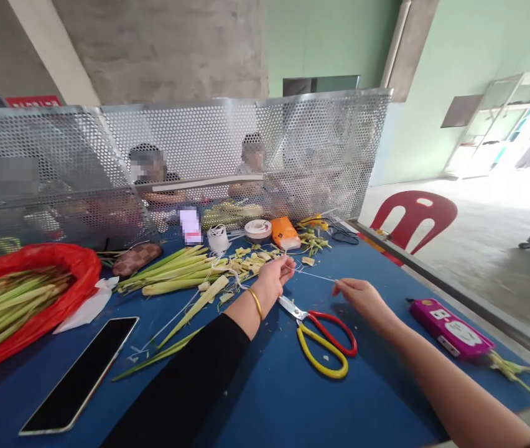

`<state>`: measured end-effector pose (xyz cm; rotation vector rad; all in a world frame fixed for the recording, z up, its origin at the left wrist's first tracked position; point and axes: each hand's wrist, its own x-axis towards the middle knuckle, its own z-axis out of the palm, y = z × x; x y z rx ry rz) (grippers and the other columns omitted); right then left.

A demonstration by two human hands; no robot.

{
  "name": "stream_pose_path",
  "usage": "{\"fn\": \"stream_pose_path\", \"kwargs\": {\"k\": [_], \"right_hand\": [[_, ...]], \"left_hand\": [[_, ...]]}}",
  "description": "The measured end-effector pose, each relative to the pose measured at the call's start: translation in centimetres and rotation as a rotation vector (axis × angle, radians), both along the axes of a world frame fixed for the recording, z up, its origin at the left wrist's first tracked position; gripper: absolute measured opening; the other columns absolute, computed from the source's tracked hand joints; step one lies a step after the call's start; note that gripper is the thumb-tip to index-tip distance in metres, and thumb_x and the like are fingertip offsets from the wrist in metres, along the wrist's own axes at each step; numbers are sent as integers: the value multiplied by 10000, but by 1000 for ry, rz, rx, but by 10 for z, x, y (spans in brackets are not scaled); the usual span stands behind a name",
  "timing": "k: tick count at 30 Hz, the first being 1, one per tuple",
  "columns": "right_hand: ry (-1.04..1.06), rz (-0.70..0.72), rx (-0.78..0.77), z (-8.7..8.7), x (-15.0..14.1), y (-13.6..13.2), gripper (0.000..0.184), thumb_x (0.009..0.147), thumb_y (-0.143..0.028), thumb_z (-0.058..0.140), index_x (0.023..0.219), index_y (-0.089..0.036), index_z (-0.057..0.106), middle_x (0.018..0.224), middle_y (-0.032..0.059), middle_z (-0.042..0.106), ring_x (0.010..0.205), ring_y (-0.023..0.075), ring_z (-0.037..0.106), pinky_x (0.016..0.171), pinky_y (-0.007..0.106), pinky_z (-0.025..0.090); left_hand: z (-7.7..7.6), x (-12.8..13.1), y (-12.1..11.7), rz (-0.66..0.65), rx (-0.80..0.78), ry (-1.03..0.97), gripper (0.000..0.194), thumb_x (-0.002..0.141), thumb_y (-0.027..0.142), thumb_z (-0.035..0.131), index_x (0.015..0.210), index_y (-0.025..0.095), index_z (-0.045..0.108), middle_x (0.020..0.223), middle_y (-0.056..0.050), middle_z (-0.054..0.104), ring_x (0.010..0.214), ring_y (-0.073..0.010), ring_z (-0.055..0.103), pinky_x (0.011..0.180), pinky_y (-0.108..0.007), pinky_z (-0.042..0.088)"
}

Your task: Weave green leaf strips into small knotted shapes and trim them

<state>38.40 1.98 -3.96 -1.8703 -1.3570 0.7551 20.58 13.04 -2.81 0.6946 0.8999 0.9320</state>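
Observation:
A thin white string point(314, 274) is drawn out between my two hands above the blue table. My left hand point(277, 274), with a gold bangle at the wrist, pinches one end of it. The fingers of my right hand point(353, 294) are closed on the other end. Below them lie scissors point(300, 314) with one red and one yellow handle, their blade tips partly hidden by my left hand. Left of my left hand are long green plant stalks point(176, 274) and pale cut pieces point(246, 264). Behind these stands a white spool of string point(218, 238).
A red bag point(90, 261) of stalks sits at the left, near a black-screened phone point(83, 373). Farther back are a tape roll point(258, 229) and an orange packet point(285, 233). A purple box point(451, 330) lies right. A perforated metal screen point(209, 143) borders the table, with people behind it.

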Motion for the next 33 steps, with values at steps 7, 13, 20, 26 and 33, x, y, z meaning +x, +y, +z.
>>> {"fn": "stream_pose_path", "kwargs": {"k": [7,13,20,26,33], "right_hand": [[-406,-209,-30,-2,34,32,328,835,-392,477,714,-204,717,756,87,673,771,235,583,570,291,292],[-491,-287,-57,-18,40,40,344,875,-388,447,836,-220,745,870,83,720,852,235,623,575,270,323],[-473,-327,-46,-25,48,40,356,882,-397,434,870,-238,753,870,72,732,852,241,643,584,272,364],[-515,-441,24,-24,50,37,370,873,-340,431,1043,-172,714,1002,138,705,911,289,629,670,332,409],[-548,-317,212,7,30,10,402,879,-344,435,1166,-128,615,1077,140,657,966,260,598,817,350,425]], "left_hand": [[-16,18,7,-123,332,841,266,884,317,602,1112,183,631,1194,-92,608,1063,-235,589,889,-405,501],[-17,14,10,-142,617,1257,67,750,241,673,723,218,730,956,-76,726,1064,-271,613,882,-346,445],[-17,5,5,-248,794,1470,166,852,321,610,811,212,728,926,-64,721,987,-218,645,847,-318,478],[-12,1,7,-323,848,1577,360,912,344,564,1228,172,544,1233,-98,572,1022,-216,602,857,-435,526],[-3,-9,6,-283,863,1611,282,883,422,545,822,218,730,915,-76,723,954,-233,658,775,-304,484]]}}
